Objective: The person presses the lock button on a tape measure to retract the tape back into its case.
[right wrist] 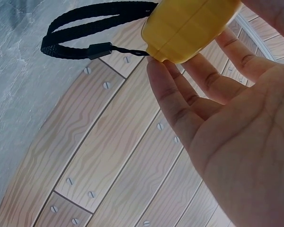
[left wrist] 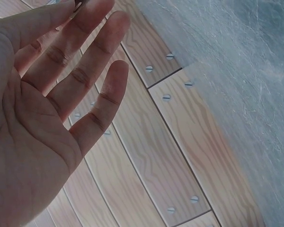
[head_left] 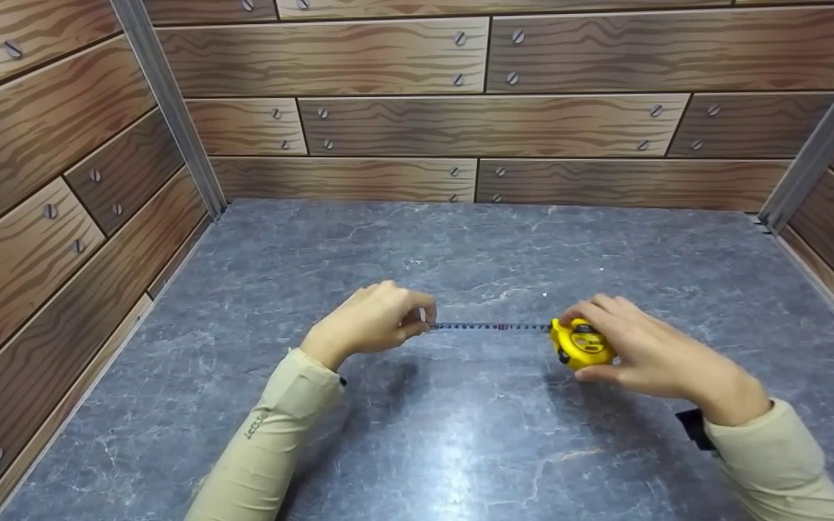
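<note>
A yellow tape measure [head_left: 582, 344] is held in my right hand [head_left: 649, 351], fingers over its top and thumb below. Its dark numbered blade [head_left: 489, 327] stretches leftward in the head view. At the blade's free end my left hand [head_left: 377, 318] pinches it between thumb and fingers. In the left wrist view, the left palm [left wrist: 33, 123] shows, and the pinched tip sits at the top edge, mostly cut off. The right wrist view shows the yellow case [right wrist: 187, 28] against the fingers, with a black wrist strap [right wrist: 92, 23] hanging from it.
Beneath both hands lies a grey marbled tabletop [head_left: 316, 253]. Wood-patterned panels [head_left: 388, 126] rise at the back and along both sides. Grey metal posts [head_left: 171, 108] mark the back corners.
</note>
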`<control>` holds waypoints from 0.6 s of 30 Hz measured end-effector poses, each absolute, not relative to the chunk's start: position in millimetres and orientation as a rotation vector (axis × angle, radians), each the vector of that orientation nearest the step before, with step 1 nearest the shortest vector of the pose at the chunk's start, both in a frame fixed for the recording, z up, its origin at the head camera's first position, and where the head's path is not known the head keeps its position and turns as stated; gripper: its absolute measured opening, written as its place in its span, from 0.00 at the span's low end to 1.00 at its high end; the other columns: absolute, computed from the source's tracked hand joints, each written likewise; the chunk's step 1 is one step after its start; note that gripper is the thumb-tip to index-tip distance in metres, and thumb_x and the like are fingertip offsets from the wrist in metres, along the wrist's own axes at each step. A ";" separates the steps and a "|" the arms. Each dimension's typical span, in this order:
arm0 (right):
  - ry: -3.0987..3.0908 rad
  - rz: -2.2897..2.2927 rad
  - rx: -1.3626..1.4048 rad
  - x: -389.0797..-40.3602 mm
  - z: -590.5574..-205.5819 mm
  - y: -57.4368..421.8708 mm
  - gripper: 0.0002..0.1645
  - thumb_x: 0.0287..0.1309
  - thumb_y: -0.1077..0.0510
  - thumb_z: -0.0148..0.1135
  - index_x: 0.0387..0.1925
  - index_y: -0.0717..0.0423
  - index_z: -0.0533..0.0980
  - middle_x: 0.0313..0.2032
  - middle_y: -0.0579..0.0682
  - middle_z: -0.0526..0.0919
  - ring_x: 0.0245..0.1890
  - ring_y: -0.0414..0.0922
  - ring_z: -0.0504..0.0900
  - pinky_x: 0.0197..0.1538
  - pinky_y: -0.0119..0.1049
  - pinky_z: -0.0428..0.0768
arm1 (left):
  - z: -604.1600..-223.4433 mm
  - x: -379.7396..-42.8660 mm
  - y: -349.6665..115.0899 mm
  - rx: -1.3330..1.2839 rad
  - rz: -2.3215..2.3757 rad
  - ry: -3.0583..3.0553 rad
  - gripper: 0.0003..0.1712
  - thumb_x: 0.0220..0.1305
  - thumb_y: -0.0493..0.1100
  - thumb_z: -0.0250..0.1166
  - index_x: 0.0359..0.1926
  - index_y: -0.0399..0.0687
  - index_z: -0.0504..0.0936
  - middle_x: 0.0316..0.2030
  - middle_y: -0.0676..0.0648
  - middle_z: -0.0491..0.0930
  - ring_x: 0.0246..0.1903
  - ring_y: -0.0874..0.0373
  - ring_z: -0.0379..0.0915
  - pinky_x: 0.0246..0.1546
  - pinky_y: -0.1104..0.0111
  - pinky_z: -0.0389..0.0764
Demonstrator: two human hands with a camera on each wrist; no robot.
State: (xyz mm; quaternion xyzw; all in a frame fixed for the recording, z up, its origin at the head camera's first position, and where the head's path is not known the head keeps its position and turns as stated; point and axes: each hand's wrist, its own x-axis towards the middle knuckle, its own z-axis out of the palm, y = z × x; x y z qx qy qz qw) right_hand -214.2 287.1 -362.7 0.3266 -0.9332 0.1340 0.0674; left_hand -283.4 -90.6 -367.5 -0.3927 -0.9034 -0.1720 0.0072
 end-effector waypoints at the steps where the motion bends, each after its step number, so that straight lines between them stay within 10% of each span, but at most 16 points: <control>1: -2.809 0.403 0.986 -214.1 -362.8 287.0 0.36 0.53 0.51 0.84 0.62 0.46 0.77 0.54 0.43 0.81 0.53 0.43 0.78 0.56 0.51 0.82 | -367.4 -283.2 -90.6 -1.227 -0.534 -2.826 0.04 0.74 0.40 0.68 0.44 0.54 0.89 0.33 0.51 0.89 0.27 0.62 0.75 0.32 0.61 0.81; 18: -2.812 0.395 0.996 -214.0 -363.8 284.7 0.36 0.53 0.50 0.84 0.62 0.47 0.77 0.55 0.44 0.81 0.54 0.44 0.79 0.58 0.52 0.84 | -370.0 -282.9 -87.9 -1.253 -0.511 -2.793 0.05 0.73 0.39 0.68 0.44 0.55 0.88 0.32 0.51 0.88 0.26 0.63 0.73 0.32 0.61 0.81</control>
